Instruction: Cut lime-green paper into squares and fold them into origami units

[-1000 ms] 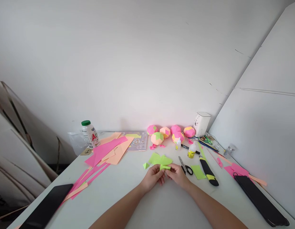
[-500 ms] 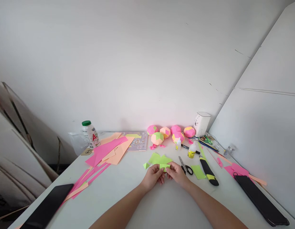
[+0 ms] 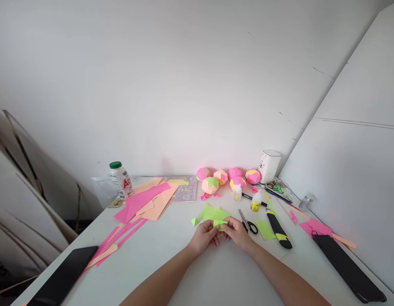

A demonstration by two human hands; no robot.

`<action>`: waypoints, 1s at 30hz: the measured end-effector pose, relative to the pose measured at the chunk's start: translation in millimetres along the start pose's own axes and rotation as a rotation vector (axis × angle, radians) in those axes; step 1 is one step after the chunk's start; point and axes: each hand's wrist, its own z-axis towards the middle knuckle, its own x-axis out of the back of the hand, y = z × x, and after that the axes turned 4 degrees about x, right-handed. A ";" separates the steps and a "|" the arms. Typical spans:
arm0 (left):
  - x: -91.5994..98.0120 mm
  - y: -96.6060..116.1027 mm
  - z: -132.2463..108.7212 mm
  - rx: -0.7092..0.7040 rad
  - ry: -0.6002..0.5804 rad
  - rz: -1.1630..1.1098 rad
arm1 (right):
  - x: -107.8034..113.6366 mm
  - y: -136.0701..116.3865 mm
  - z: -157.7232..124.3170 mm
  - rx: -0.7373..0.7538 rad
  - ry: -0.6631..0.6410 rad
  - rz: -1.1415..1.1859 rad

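Note:
A small folded piece of green paper (image 3: 220, 222) is held between both hands over the table. My left hand (image 3: 203, 233) is closed, pinching its left side between thumb and fingers. My right hand (image 3: 236, 233) is closed on the right side, its thumb pressed to the paper's front. Just beyond the hands lie flat green paper pieces (image 3: 212, 211), with a small folded green triangle (image 3: 195, 222) to the left. Scissors (image 3: 249, 222) with black handles lie right of my right hand, beside a green paper square (image 3: 265, 230).
Several paper balls (image 3: 210, 185) stand along the wall. Glue bottles (image 3: 256, 201), a marker (image 3: 248, 196) and a box cutter (image 3: 279, 228) lie to the right. Pink and orange sheets (image 3: 142, 197), a white bottle (image 3: 121, 180) and a black tablet (image 3: 65, 276) are on the left.
The upper edge of the green paper has tilted and changed shape between my fingers, its right end now pointed. Both hands stay in nearly the same place.

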 end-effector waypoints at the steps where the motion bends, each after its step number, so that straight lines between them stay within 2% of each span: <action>1: -0.1 0.1 -0.1 0.001 0.000 0.004 | 0.4 1.0 0.1 0.000 0.000 0.003; 30: 0.6 -2.5 1.4 0.021 -0.014 0.048 | 1.4 2.5 0.4 -0.001 -0.004 0.012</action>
